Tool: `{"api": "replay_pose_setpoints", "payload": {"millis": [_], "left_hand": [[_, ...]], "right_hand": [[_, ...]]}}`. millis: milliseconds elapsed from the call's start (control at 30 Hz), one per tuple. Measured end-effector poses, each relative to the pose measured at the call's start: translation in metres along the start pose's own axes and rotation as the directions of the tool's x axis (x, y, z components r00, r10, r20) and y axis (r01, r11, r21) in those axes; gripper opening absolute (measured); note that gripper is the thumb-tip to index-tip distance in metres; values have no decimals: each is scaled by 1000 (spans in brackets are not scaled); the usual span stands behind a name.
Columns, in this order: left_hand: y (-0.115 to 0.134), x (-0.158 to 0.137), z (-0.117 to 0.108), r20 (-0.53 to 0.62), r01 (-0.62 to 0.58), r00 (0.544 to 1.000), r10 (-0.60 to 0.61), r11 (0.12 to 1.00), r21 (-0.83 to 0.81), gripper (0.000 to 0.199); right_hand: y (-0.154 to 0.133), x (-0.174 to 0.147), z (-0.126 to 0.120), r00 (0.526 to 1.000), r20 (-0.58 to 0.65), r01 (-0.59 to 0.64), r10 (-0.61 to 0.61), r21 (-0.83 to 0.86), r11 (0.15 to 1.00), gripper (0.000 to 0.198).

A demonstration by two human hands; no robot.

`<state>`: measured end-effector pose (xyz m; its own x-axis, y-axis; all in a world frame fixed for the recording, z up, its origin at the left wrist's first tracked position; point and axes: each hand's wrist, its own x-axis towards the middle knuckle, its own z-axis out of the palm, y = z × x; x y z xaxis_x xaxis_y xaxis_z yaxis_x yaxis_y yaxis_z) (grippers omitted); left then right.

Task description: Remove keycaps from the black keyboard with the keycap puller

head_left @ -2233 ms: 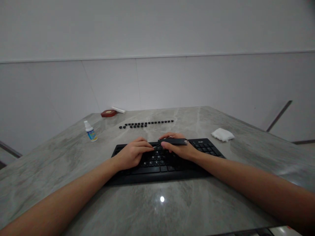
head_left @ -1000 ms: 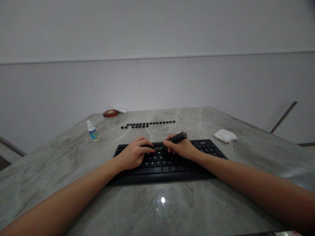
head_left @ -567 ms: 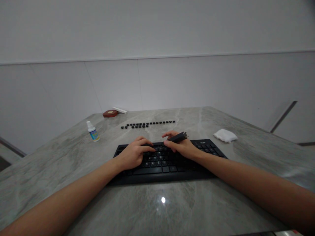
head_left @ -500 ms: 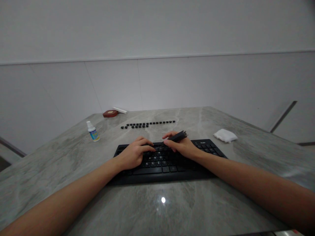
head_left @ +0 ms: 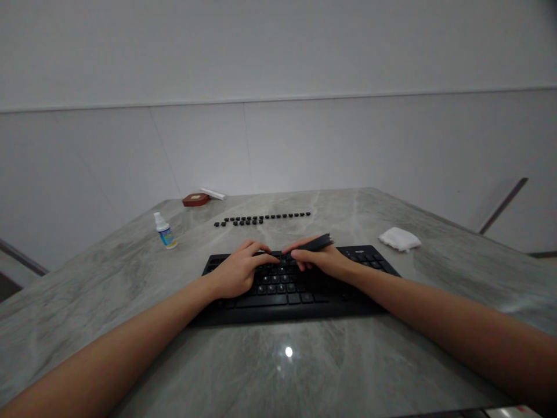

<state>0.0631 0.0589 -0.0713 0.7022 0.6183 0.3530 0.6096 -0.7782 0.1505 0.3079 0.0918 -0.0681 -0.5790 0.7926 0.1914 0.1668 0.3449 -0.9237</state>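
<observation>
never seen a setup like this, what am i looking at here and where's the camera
There is no machine here: these are a person's two bare hands. Every picture comes from one camera worn on the head, looking forward and down.

On the grey marbled table lies a black keyboard. The left hand rests over it, fingers reaching toward its middle. The right hand holds a dark-handled tool; its tip is too unclear to make out.

Beyond the keyboard, small black pieces, apparently keycaps, lie in rows. A white-capped bottle stands at left, a white wad lies at right, and a reddish box sits farther back.
</observation>
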Motion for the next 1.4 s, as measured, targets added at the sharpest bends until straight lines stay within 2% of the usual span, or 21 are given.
{"api": "replay_pose_setpoints", "payload": {"millis": [67, 167, 467, 767, 933, 1200, 1400], "left_hand": [[0, 0, 0, 6, -2, 1000, 2, 1000, -2, 58], [-1, -1, 0, 4, 0, 1000, 0, 1000, -3, 59], [-3, -2, 0, -32, -4, 999, 3, 999, -52, 59], [-2, -1, 0, -25, -28, 999, 27, 998, -55, 57], [-2, -1, 0, -12, -80, 997, 79, 995, -67, 59], [-7, -2, 2, 26, -106, 994, 108, 991, -86, 63], [-8, -1, 4, 42, -86, 995, 90, 992, -89, 63]], "right_hand": [[-2, -1, 0, 999, 49, 15, -13, -32, 999, 32], [-4, -2, 0, 999, 36, 20, -18, -55, 998, 29], [-9, -2, 3, 995, -94, 26, -40, -143, 989, 23], [-6, 0, 7, 979, -199, -73, 44, -142, 987, 23], [-5, -2, 7, 980, -194, -58, 38, -98, 994, 27], [-2, -5, 4, 995, -99, 0, 0, -2, 1000, 40], [-4, 2, 3, 998, -65, -3, -3, -89, 996, 31]]}}
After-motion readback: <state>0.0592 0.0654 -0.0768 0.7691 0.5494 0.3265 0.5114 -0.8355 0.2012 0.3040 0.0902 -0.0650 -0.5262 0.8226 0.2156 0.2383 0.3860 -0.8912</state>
